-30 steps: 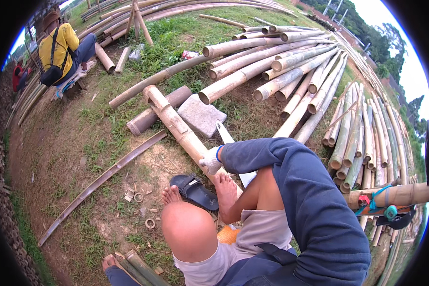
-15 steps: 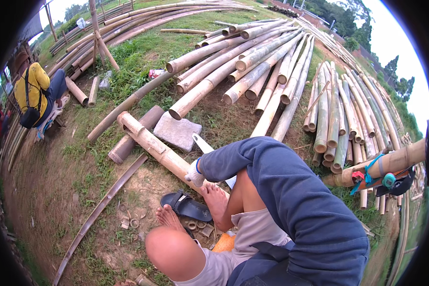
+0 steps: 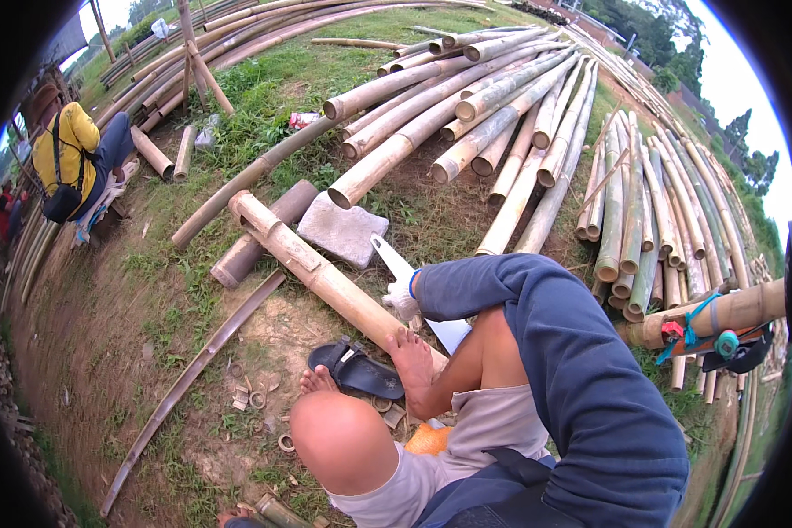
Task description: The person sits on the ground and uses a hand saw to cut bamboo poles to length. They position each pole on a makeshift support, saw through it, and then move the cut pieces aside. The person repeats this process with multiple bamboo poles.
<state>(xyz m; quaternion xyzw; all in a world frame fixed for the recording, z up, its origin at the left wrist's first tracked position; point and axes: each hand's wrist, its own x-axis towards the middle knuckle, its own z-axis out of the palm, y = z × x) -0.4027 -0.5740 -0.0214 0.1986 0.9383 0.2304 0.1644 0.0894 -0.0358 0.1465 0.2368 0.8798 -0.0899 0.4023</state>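
Observation:
My right hand (image 3: 403,297), in a white knitted glove under a blue sleeve, is just beyond a thick bamboo pole (image 3: 348,299). Its fingers point down, look slightly apart, and show nothing between them. Behind the hand and sleeve runs a pale, tapered, saw-like blade (image 3: 392,255) with a hole at its narrow tip; its other end is hidden. My bare foot (image 3: 411,365) presses on the near end of the pole. The pole's far part rests across a darker bamboo piece (image 3: 260,238), beside a flat grey stone (image 3: 343,231). My left hand does not show.
A black sandal (image 3: 356,370) and cut bamboo rings (image 3: 257,400) lie by my feet. A split bamboo strip (image 3: 189,387) curves along the left. Bamboo stacks (image 3: 502,114) spread ahead and right. At the far left sits a person in yellow (image 3: 66,158). A bamboo post (image 3: 704,312) juts in at right.
My right hand has come off the bamboo pole and shifted right, toward the blade. The pole and blade stay in place; the whole view has shifted slightly.

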